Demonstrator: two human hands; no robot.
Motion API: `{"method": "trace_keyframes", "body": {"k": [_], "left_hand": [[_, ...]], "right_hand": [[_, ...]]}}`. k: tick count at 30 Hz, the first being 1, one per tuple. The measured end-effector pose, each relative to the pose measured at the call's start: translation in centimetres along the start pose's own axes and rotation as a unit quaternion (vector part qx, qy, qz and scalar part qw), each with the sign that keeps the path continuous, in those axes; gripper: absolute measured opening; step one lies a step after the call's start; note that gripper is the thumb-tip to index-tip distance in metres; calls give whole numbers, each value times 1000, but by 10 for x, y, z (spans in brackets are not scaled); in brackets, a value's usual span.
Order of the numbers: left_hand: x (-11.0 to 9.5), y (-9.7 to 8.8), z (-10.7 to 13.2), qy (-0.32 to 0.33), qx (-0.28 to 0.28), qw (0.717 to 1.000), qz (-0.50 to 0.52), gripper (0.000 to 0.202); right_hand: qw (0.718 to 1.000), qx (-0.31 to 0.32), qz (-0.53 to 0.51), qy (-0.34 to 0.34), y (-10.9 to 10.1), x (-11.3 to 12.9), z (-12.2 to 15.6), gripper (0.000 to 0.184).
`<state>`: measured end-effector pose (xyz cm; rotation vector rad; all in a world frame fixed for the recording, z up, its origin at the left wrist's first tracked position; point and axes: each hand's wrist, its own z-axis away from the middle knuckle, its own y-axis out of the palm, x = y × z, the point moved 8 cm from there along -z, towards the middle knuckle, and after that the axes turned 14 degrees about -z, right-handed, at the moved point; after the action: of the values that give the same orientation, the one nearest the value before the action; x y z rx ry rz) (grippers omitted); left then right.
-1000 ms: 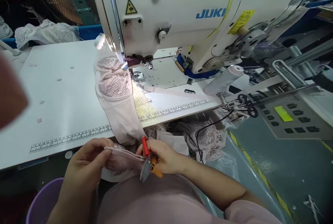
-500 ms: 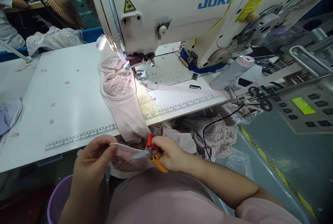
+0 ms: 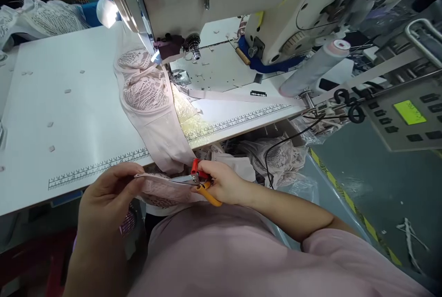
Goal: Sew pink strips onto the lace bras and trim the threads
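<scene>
My left hand (image 3: 113,191) pinches the end of a pale pink lace bra (image 3: 159,186) at the table's front edge. In my right hand (image 3: 223,182) is a pair of scissors (image 3: 200,186) with one red and one orange handle. Its blades point left along the bra's upper edge; whether they touch the fabric I cannot tell. Lace cups (image 3: 147,90) and a plain band lie on the table, leading up under the sewing machine's (image 3: 172,2) head and down over the edge toward my hands.
A ruler strip (image 3: 241,119) runs along the front of the white table (image 3: 86,113). A thread cone (image 3: 316,66), small blade (image 3: 258,93) and control panel (image 3: 407,113) are at the right. More lace bras (image 3: 279,159) lie below the edge; others (image 3: 51,16) sit at the far left.
The view has tilted down and shifted. The scissors' blades, seen apart before, now lie closer together along the fabric. Both hands keep their holds.
</scene>
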<state>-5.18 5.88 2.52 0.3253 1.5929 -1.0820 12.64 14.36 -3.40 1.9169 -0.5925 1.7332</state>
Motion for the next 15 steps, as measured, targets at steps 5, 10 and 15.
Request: {"method": "trace_keyframes", "body": {"k": [5,10,15], "left_hand": [[3,3,-7,3,82,996,-31,27],[5,7,-7,2,108,993,-42,33],[4,12,-6,-7,108,994,26,24]], "right_hand": [[1000,-13,3,4,-4,-1,2,24],[999,-22,17,15,-5,1,4,23],[999,-32,2,20,-5,8,3,24]]}}
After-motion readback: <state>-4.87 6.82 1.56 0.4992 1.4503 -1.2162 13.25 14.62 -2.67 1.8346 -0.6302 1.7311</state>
